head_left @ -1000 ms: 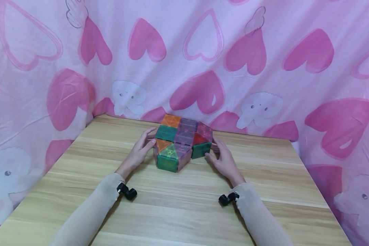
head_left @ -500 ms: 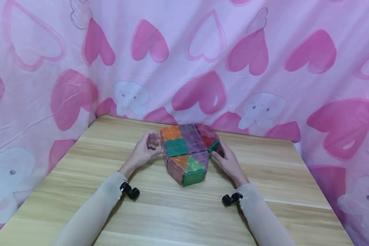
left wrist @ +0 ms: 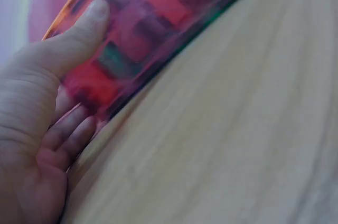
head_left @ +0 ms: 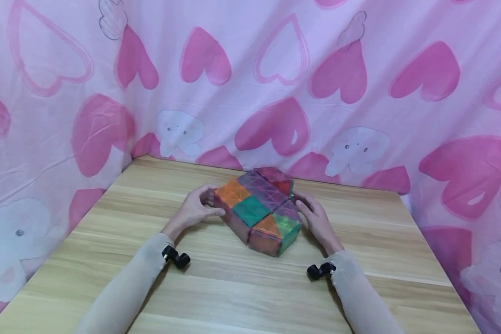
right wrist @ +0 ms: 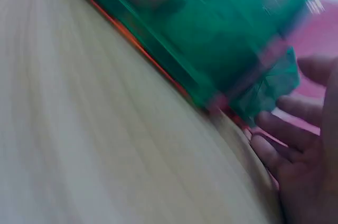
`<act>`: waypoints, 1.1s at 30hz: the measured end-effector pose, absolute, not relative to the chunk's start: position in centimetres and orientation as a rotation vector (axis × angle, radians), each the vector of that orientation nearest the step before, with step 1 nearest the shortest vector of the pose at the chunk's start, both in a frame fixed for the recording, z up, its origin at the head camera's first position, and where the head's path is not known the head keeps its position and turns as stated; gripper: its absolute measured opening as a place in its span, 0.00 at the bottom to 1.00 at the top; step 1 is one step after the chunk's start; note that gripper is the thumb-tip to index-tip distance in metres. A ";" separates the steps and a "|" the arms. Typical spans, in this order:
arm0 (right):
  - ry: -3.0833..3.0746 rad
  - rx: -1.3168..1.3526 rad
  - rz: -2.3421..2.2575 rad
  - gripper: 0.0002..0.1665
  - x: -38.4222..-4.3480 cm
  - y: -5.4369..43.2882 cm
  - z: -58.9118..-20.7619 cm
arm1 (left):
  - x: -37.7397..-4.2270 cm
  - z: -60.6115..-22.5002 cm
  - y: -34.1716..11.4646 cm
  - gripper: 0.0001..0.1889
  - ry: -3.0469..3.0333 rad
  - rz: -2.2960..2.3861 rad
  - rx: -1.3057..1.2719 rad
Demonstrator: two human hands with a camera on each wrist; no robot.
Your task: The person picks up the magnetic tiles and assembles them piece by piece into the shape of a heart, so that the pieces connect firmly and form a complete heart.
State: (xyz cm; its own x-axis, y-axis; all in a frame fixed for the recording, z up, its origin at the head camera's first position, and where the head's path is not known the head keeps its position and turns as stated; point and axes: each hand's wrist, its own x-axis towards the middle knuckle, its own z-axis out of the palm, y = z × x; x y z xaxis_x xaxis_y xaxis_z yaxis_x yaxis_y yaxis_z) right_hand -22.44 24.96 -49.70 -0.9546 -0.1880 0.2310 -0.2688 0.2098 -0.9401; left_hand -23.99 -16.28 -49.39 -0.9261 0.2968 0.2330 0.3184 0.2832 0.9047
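A low block built of translucent magnetic tiles sits on the table, its top patterned in orange, green, purple and red. My left hand holds its near-left corner; in the left wrist view the thumb lies against a red side wall, and the other fingers go round the end, partly hidden. On the opposite side is my right hand, fingers loosely bent beside the block. The right wrist view has those fingertips at a small green tile face, with a larger green wall alongside.
The wooden table runs toward me and out to both sides. Behind it hangs a pink curtain with hearts, close to the block's far end. A black wrist camera sits on the left sleeve, another camera on the right.
The tile block has turned counterclockwise as seen from above and come a little nearer and to the right. The left hand stayed along its left side; the right hand shifted slightly right.
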 end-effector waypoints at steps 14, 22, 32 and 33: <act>-2.238 0.643 1.985 0.40 -16.1 29.6 -49.2 | -23.4 -48.7 -15.8 0.09 -2.622 -2.041 -0.942; -2.385 0.654 1.944 0.66 -14.7 31.0 -49.8 | -22.6 -48.5 -14.1 0.17 -2.694 -1.803 -0.879; -2.335 0.580 2.028 0.52 -17.0 32.5 -50.2 | -25.0 -49.2 -14.0 0.52 -2.469 -1.908 -0.589; -2.336 0.538 2.014 0.49 -17.3 32.6 -50.2 | -25.3 -49.2 -13.9 0.54 -2.458 -1.927 -0.597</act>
State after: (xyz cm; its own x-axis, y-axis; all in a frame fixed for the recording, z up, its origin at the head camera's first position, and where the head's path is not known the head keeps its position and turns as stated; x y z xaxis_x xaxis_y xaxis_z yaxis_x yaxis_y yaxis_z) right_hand -17.26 32.61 -50.23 -0.9408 -0.2498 0.2292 -0.2635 0.1133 -0.9580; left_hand -25.27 -13.91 -49.17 -0.9288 0.3132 0.1979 0.2669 0.1955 0.9437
